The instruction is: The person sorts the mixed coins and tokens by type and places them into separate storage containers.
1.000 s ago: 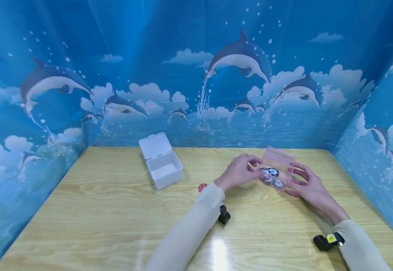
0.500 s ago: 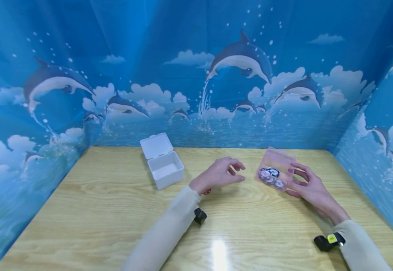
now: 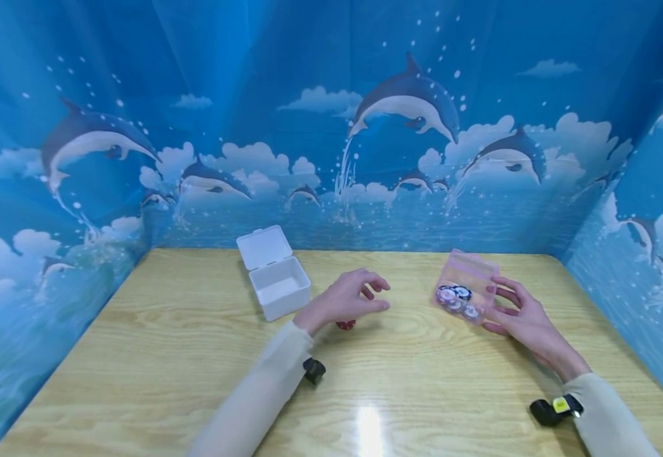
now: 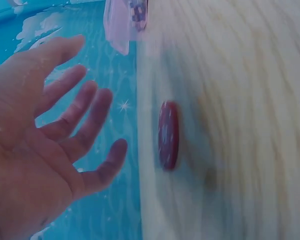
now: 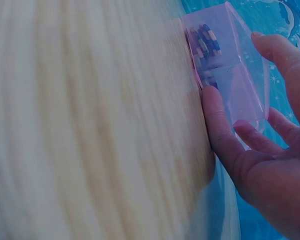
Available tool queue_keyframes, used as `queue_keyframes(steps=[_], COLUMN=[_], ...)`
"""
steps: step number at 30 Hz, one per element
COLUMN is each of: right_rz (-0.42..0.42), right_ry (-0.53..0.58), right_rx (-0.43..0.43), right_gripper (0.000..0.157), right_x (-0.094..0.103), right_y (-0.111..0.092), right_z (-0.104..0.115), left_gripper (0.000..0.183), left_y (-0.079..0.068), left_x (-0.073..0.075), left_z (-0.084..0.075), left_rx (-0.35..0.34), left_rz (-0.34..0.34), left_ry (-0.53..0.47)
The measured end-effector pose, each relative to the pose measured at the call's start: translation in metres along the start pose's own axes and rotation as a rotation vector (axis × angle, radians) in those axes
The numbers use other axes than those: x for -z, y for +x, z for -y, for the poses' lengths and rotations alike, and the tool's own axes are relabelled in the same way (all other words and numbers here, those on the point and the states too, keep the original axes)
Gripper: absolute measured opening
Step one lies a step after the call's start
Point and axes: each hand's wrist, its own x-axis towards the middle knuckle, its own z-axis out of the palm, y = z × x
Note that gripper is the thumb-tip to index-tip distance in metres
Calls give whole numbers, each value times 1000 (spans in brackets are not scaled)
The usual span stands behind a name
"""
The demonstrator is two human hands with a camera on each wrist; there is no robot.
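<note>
My left hand (image 3: 345, 297) is over the table with its fingers loosely spread and nothing between them. Close to its wrist a red poker chip piece (image 3: 346, 324) lies on the wood, partly covered by the hand in the head view; the left wrist view shows this red piece (image 4: 168, 136) edge-on, apart from the fingers. At the right, my right hand (image 3: 528, 324) holds the near right side of a clear pink plastic box (image 3: 479, 270), thumb on one side and fingers on another. Several black, purple and white poker chips (image 3: 455, 300) lie inside it.
A small white box (image 3: 282, 306) with its hinged lid (image 3: 264, 247) raised stands left of the left hand. The wooden table (image 3: 165, 355) ends at a blue dolphin-print cloth (image 3: 285, 127) behind and at both sides.
From the pink box, my left hand has pulled back leftward to above the red chip piece. The right hand and the pink box have stayed in place.
</note>
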Motion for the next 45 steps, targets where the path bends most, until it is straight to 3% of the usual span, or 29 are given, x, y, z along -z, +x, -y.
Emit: queue_keyframes(steps=[7,16,24,31,38,45], right_rz=[-16,-50,-54,-31,-22,-19], right_ry=[-25,-180,-309,-314,-314,-318], right_rx=[-10,43,38,48,35,44], right_gripper=[88,84,83,81,83,81], right_x=[-3,-11,-20,-23,-24,-24], right_y=[1,-4,-6,-6,-6,-6], right_z=[0,3,8,10,11,12], left_gripper=[44,62,51,37,37,39], left_y=[-24,-45,-45,-42,-38,-37], left_x=[15,23,21,19,16,13], left_z=[4,8,13,15,16,14], left_rx=[88,165,163,160,186,202], left_rz=[48,132,142,139,138,172], left_ry=[74,212,232,260,209,75])
